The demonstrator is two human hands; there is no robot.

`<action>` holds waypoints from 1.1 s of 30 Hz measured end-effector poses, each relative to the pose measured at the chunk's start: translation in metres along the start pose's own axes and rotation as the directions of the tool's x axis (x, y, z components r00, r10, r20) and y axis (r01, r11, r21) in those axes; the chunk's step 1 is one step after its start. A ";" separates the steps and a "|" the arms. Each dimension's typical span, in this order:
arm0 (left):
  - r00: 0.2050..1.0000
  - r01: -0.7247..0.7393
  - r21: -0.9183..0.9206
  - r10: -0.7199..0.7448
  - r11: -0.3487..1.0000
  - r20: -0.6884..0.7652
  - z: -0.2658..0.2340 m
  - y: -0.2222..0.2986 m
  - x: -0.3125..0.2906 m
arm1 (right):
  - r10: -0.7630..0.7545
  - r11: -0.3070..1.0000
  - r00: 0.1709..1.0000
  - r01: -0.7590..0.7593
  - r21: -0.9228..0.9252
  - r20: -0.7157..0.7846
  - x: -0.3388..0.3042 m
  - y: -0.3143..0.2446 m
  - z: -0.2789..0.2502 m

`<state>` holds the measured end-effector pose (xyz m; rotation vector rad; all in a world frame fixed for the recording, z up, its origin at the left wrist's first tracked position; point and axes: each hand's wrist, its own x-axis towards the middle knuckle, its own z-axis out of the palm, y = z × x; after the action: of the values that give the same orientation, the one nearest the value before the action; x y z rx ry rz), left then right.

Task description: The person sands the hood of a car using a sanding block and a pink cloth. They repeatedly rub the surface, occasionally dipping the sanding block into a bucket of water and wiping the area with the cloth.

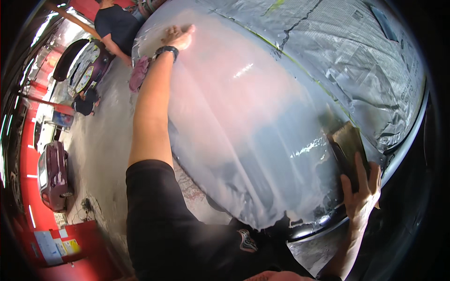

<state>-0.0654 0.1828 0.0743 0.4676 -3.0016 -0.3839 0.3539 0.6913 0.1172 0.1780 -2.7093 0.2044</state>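
Observation:
Under both of my hands lies a wet car panel (225,103), coated in a milky pink and grey film with darker patches at its near right end. At its far left side my left hand (180,37) rests on the surface, fingers outstretched, holding nothing; a dark watch (168,50) is on that wrist. My right hand (363,192) grips a dark sanding block (348,147) with brownish paper against the panel's near right part. The block's underside is hidden. A mauve cloth (138,74) hangs at the panel's left edge, beside my left forearm.
Printed masking paper (347,51) and crinkled plastic sheeting (375,98) cover the car beyond the panel's right edge. A person in a dark shirt (117,28) stands at the far left. Farther off are another person (86,100), a partly papered car (89,70) and a maroon car (54,175).

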 end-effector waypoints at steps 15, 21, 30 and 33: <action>0.998 0.024 0.020 -0.023 1.000 -0.060 0.006 0.008 -0.044 | -0.036 0.999 0.999 0.035 -0.006 -0.029 0.001 0.000 -0.001; 0.998 -0.051 0.022 0.052 0.998 -0.037 0.013 0.052 -0.150 | -0.084 0.996 0.993 0.087 0.033 -0.078 -0.004 0.006 -0.005; 0.989 -0.125 0.024 0.127 0.992 -0.076 0.024 0.096 -0.291 | -0.114 0.991 0.984 0.123 0.060 -0.138 -0.012 0.016 -0.001; 0.986 -0.143 0.036 0.145 0.989 -0.084 0.029 0.109 -0.334 | -0.119 0.989 0.980 0.131 0.065 -0.158 -0.014 0.019 0.004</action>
<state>0.2171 0.3936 0.0614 0.2593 -2.9373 -0.2999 0.3617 0.7101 0.1053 0.3398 -2.5289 0.2714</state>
